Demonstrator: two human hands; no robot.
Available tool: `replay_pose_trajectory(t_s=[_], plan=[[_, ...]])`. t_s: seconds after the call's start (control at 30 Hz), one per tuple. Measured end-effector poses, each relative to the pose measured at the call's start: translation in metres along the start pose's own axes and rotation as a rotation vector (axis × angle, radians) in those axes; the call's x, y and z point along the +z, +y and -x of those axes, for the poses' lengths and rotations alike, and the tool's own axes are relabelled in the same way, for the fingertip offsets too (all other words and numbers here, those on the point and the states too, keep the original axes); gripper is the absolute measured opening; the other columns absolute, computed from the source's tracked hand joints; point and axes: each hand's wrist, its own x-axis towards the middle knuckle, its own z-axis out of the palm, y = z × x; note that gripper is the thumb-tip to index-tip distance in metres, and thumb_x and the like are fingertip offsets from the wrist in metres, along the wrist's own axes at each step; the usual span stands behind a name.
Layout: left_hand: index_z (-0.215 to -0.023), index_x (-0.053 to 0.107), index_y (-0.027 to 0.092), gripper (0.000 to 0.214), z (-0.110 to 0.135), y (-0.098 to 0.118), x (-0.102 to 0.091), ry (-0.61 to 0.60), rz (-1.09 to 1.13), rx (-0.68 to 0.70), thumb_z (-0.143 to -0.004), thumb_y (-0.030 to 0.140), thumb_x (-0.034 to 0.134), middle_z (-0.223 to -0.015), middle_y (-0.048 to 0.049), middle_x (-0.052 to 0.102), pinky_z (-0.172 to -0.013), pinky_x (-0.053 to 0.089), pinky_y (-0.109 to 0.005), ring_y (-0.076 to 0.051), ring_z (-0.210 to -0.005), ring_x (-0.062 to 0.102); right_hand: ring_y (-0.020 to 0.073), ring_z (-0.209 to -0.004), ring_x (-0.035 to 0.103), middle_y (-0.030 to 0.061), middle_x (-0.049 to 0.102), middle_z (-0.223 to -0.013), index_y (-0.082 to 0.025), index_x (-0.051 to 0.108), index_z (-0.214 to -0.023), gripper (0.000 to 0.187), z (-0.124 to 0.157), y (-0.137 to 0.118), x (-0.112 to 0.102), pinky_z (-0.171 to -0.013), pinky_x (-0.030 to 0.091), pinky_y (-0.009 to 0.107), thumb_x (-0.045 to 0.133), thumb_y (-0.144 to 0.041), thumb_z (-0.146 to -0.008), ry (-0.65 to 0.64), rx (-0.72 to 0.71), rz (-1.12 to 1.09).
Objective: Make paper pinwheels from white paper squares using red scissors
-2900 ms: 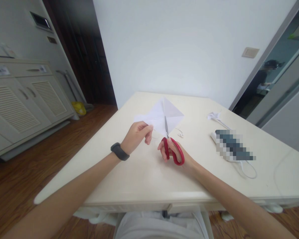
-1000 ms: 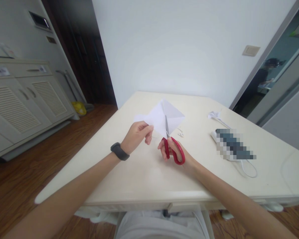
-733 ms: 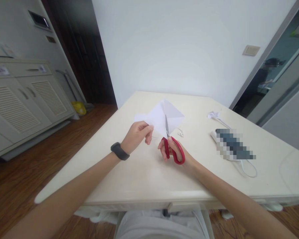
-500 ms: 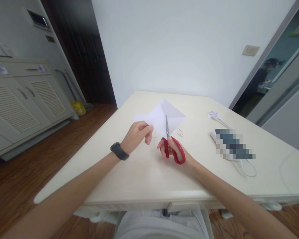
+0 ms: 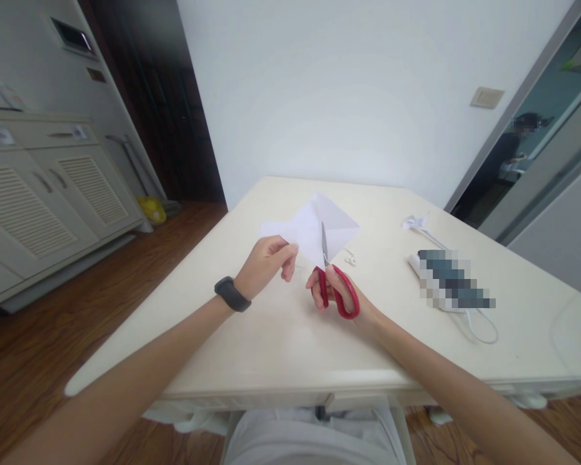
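Note:
My left hand (image 5: 268,259), with a dark band on its wrist, pinches the lower left edge of a creased white sheet of paper (image 5: 306,227). The paper is held above the table and spreads away from me. Red-handled scissors (image 5: 347,297) are in my right hand (image 5: 334,287), with fingers in the loops. One blade lies over the top of the paper, pointing away from me; the other blade is hidden beneath it. Small white scraps (image 5: 350,258) lie on the table just right of the paper.
The cream table (image 5: 271,349) reaches to the white wall. On its right side lie a blurred-out device (image 5: 452,281) with a white cable (image 5: 484,332) and a white crumpled piece (image 5: 415,222) on a thin stem. A person (image 5: 508,148) is beyond the doorway at right.
Almost nothing differs. Both hands, the paper and the scissors stay in place; the whole view has shifted very slightly.

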Motion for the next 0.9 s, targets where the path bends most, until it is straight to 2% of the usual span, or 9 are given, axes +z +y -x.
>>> replay_pose_trajectory(t_s=[0.27, 0.7, 0.9], plan=[[-0.049, 0.048, 0.016, 0.039, 0.0004, -0.0004, 0.0003, -0.001, -0.011, 0.006, -0.086, 0.023, 0.04, -0.041, 0.0026, 0.05, -0.05, 0.039, -0.023, -0.01, -0.042, 0.048, 0.0103, -0.046, 0.042, -0.0015, 0.05, -0.052, -0.016, 0.06, -0.084, 0.052, -0.002, -0.0022, 0.0008, -0.048, 0.03, 0.024, 0.025, -0.053, -0.09, -0.021, 0.012, -0.008], [-0.049, 0.047, 0.016, 0.039, 0.0014, 0.0006, 0.0001, -0.01, -0.014, 0.006, -0.086, 0.025, 0.041, -0.041, 0.0027, 0.05, -0.049, 0.039, -0.023, -0.01, -0.042, 0.048, 0.0111, -0.05, 0.041, -0.0006, 0.052, -0.054, -0.016, 0.06, -0.083, 0.054, -0.0007, -0.0032, 0.0008, -0.054, 0.033, 0.024, 0.024, -0.055, -0.089, -0.003, -0.001, -0.004], [-0.048, 0.048, 0.016, 0.039, 0.0011, 0.0021, 0.0001, -0.008, -0.029, 0.002, -0.086, 0.025, 0.04, -0.041, 0.0018, 0.051, -0.05, 0.039, -0.024, -0.01, -0.042, 0.048, 0.0106, -0.047, 0.042, -0.0011, 0.051, -0.052, -0.015, 0.06, -0.084, 0.053, -0.0009, -0.0064, 0.0018, -0.051, 0.033, 0.024, 0.025, -0.055, -0.089, -0.011, 0.018, 0.001]])
